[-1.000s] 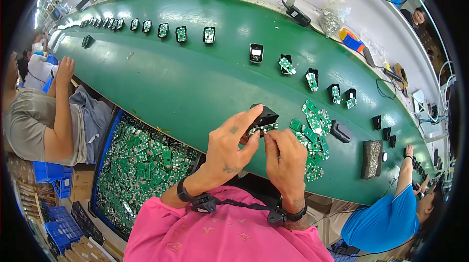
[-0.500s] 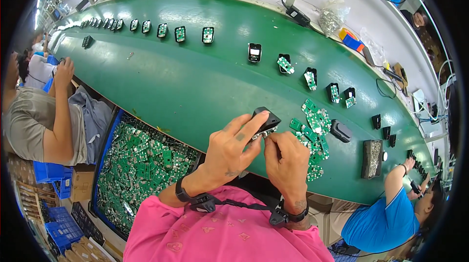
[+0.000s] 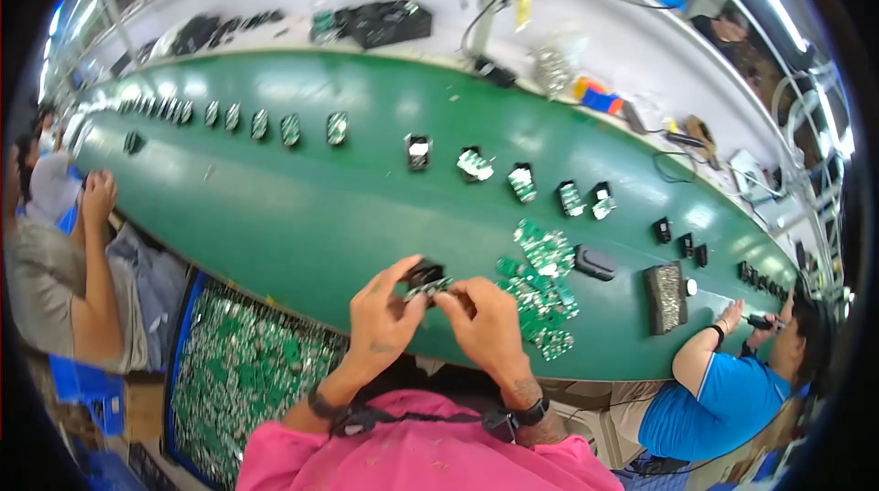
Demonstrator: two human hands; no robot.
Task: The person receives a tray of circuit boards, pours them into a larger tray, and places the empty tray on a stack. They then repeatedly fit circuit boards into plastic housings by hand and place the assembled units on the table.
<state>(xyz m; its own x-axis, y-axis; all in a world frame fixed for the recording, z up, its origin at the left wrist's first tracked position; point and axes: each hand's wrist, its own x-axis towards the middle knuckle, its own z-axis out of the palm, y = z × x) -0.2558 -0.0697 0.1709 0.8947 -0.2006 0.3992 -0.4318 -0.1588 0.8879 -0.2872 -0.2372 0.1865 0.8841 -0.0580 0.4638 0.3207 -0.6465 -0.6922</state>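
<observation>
In front of my chest a small black plastic housing (image 3: 424,272) is tilted, with a green circuit board (image 3: 430,291) at its near side. My left hand (image 3: 378,317) is closed round the housing, its index finger along the far edge and the thumb below. My right hand (image 3: 487,319) is closed with thumb and fingertips at the right end of the board; motion blur softens the contact. Just right of my right hand, a loose pile of green circuit boards (image 3: 540,294) lies on the green table (image 3: 302,194). Next to the pile is a dark oblong case (image 3: 595,262).
A row of black housings with boards, one a housing with a white patch (image 3: 418,151), curves across the table. A bin of boards (image 3: 247,372) stands below its left edge. A dark speckled block (image 3: 666,299) lies at right. Co-workers sit on both sides.
My view has tilted up and turned, so the table things appear shifted left and lower. The housing has turned in my hands, its opening and board now showing more. My right fingers have come onto the board.
</observation>
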